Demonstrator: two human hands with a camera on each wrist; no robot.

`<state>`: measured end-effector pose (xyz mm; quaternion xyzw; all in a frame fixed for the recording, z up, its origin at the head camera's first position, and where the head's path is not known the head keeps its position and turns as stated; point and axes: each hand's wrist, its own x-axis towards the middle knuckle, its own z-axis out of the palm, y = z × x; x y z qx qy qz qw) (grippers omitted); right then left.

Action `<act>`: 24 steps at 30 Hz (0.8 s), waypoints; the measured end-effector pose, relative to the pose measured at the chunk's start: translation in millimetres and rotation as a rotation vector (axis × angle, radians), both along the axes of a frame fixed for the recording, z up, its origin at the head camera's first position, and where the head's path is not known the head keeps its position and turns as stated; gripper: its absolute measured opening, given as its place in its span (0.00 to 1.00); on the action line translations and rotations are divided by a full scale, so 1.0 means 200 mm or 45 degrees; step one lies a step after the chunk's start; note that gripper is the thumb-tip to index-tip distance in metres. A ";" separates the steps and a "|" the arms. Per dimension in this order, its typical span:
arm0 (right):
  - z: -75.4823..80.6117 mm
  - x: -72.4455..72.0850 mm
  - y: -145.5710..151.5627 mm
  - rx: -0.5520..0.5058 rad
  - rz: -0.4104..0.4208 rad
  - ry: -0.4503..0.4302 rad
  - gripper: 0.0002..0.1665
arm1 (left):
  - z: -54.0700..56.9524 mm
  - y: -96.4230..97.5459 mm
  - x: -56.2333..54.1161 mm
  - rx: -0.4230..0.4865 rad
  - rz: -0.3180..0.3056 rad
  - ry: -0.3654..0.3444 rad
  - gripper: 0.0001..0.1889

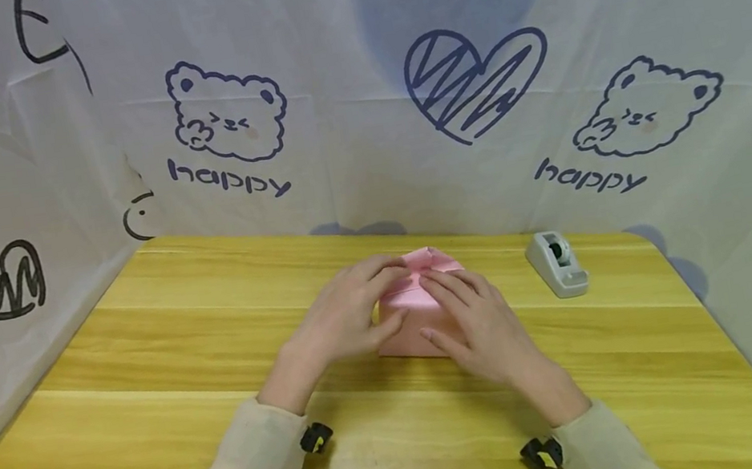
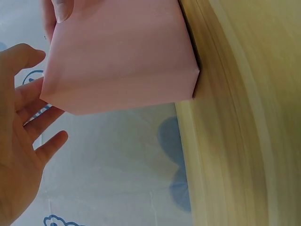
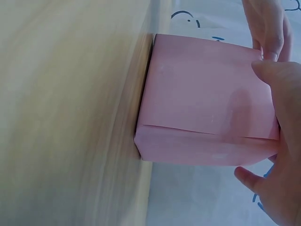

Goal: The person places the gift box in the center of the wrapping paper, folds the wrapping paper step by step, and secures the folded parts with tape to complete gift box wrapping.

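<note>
A pink paper-covered box (image 1: pixel 414 334) stands on the table between the two hands, with folded paper flaps on its top. My left hand (image 1: pixel 350 307) reaches over the box's left side, its fingers relaxed and touching the top folds. In the left wrist view the left hand (image 2: pixel 21 136) shows spread fingers beside the pink box (image 2: pixel 122 56). My right hand (image 1: pixel 480 320) lies over the right side, fairly straight fingers resting on the top flap. The right wrist view shows that thumb (image 3: pixel 265 70) at the upper edge of the box (image 3: pixel 207 89); its longer fingers are mostly hidden there.
A light grey tape dispenser (image 1: pixel 557 264) stands on the wooden table (image 1: pixel 183 360), right of the box. White cloth (image 1: pixel 326 96) with drawn hearts and bears hangs behind the table's back edge. Dark camera mounts (image 1: pixel 316 438) sit at both wrists.
</note>
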<state>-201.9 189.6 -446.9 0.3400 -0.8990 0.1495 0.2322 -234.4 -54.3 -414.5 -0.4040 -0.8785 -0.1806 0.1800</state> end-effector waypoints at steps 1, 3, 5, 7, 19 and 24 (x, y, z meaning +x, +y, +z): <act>0.00 0.00 0.00 -0.006 0.006 -0.006 0.40 | 0.00 0.00 0.00 -0.012 -0.001 0.002 0.27; 0.00 0.00 0.00 -0.014 0.015 -0.015 0.40 | 0.00 0.00 0.00 -0.059 0.000 -0.016 0.31; 0.00 0.00 0.01 -0.015 0.019 -0.024 0.40 | 0.00 0.00 0.00 -0.117 0.005 -0.046 0.32; 0.01 0.00 0.01 -0.013 0.013 -0.036 0.40 | 0.00 0.00 0.01 -0.168 0.015 -0.086 0.33; 0.02 0.01 0.01 0.018 -0.073 -0.076 0.37 | -0.02 0.03 0.01 -0.208 0.028 -0.152 0.38; 0.02 0.01 0.01 0.021 -0.048 -0.059 0.39 | -0.03 0.03 0.01 -0.233 0.009 -0.119 0.38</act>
